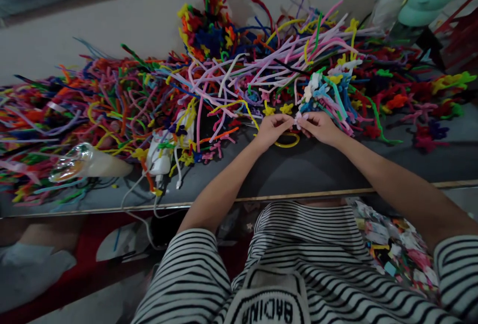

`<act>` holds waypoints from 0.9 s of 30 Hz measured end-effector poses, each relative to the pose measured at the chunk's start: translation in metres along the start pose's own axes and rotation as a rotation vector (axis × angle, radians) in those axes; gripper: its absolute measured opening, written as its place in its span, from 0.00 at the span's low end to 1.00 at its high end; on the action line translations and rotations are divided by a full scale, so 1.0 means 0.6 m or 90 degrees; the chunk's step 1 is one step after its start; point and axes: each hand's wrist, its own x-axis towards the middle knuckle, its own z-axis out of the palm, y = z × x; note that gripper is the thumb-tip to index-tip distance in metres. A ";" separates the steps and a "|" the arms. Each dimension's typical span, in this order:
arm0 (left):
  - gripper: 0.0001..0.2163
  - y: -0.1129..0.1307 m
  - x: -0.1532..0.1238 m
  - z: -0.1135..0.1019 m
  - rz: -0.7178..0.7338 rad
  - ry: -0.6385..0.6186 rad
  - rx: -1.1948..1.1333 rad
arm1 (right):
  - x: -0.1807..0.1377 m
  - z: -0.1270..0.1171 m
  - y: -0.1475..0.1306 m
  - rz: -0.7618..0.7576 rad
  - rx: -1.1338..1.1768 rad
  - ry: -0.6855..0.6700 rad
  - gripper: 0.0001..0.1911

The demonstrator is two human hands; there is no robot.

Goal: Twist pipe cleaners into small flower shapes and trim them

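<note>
My left hand [272,129] and my right hand [320,126] meet over the dark table [298,169], fingers pinched together on a small pale pink pipe-cleaner piece [298,119] held between them. A yellow pipe-cleaner loop [288,141] lies on the table just under my hands. Right behind the hands sits a bunch of small twisted pieces in white, blue and yellow [321,90]. A huge heap of coloured pipe cleaners [209,75] spreads across the back of the table.
A white glue gun [161,154] with its cord lies at the left front among the pipe cleaners. A clear plastic-wrapped cone [85,162] lies further left. A teal object [429,0] stands at the back right. Paper scraps [392,244] lie below the table edge.
</note>
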 end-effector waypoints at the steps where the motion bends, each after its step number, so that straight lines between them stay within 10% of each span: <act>1: 0.19 0.002 -0.001 -0.001 0.026 -0.002 0.042 | 0.000 0.000 0.002 0.000 0.007 -0.004 0.30; 11: 0.15 0.015 -0.006 -0.008 0.130 -0.072 0.371 | -0.006 -0.006 0.002 -0.086 -0.232 0.006 0.26; 20: 0.16 0.019 -0.011 -0.001 0.148 -0.038 0.324 | -0.011 -0.008 -0.005 -0.271 -0.572 0.065 0.18; 27: 0.23 0.025 -0.010 -0.008 0.098 -0.069 0.114 | -0.014 -0.002 -0.013 -0.170 -0.269 0.040 0.24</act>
